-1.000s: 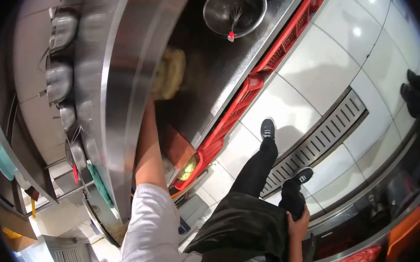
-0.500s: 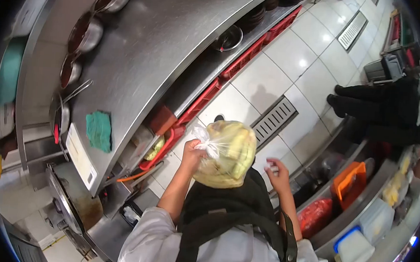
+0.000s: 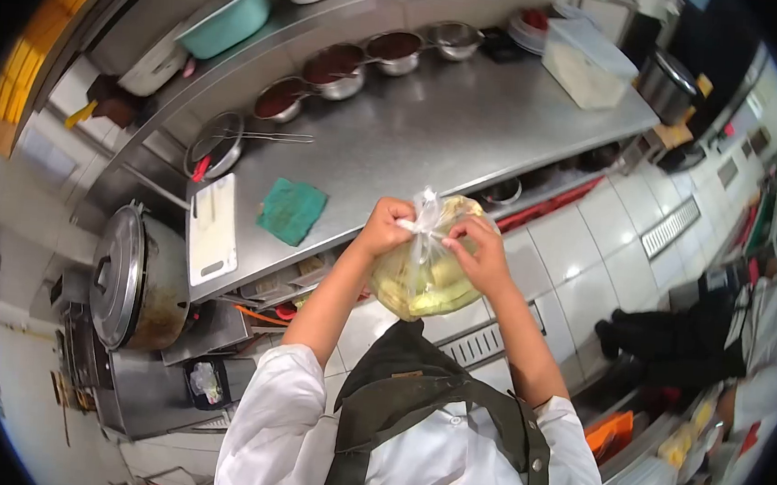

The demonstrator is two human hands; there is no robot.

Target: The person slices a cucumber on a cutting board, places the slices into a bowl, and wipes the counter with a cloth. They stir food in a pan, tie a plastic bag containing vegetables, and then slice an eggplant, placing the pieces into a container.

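Observation:
A clear plastic bag point(image 3: 431, 281) with pale yellow-green food inside hangs in front of my apron, its neck knotted or twisted at the top. My left hand point(image 3: 388, 227) is closed on the left side of the bag's neck. On the other side, the fingers of my right hand point(image 3: 480, 253) pinch the plastic close to the knot. The bag hangs near the front edge of the steel counter.
On the steel counter point(image 3: 395, 144) lie a green cloth point(image 3: 292, 210) and a white cutting board point(image 3: 214, 228). Metal bowls point(image 3: 335, 69) line its back. A large lidded pot point(image 3: 147, 275) stands left. Another person point(image 3: 707, 328) is at the right.
The view has turned toward the counter. My right hand, earlier apart from the bag, has come up and taken hold of its neck. My left hand still grips the bag.

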